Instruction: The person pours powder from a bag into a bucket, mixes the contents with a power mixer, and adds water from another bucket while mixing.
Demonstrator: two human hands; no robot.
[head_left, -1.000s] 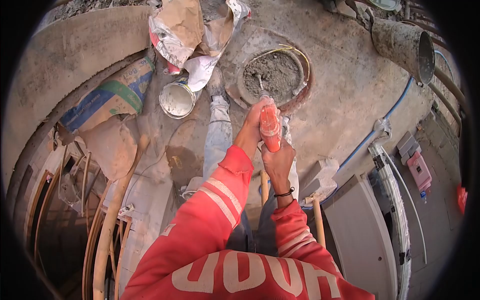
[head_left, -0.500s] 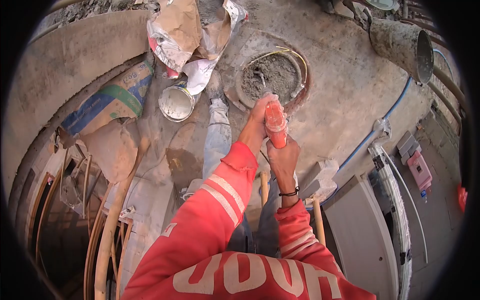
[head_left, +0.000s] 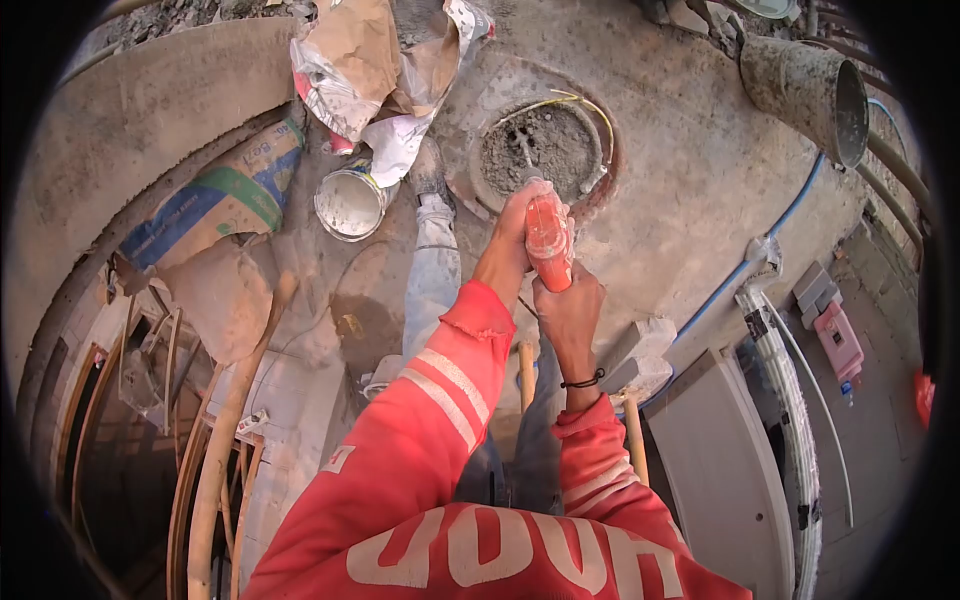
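A dusty orange-red power drill (head_left: 548, 238) is held in both hands, pointing away from me. My left hand (head_left: 512, 222) wraps around its front end. Nearer my body, my right hand (head_left: 571, 310) grips the rear handle, a dark band on that wrist. From the drill's front a mixing shaft (head_left: 525, 150) reaches into wet grey mortar (head_left: 568, 150). The mortar lies in a round bucket (head_left: 480, 178) with a yellowish handle along its far rim. How deep the shaft's end sits in the mortar is hidden.
A white-crusted paint bucket (head_left: 348, 236) stands left of my foot, beside torn paper sacks (head_left: 350, 70). Another cement bag (head_left: 215, 200) leans on the curved wall. At right are a mortar-crusted cylindrical container (head_left: 800, 98), a blue hose (head_left: 720, 295) and a pink box (head_left: 838, 338).
The shaft has shifted within the mortar, and the mortar's surface around it looks different. The drill and both hands have moved slightly left; both hands keep their grip.
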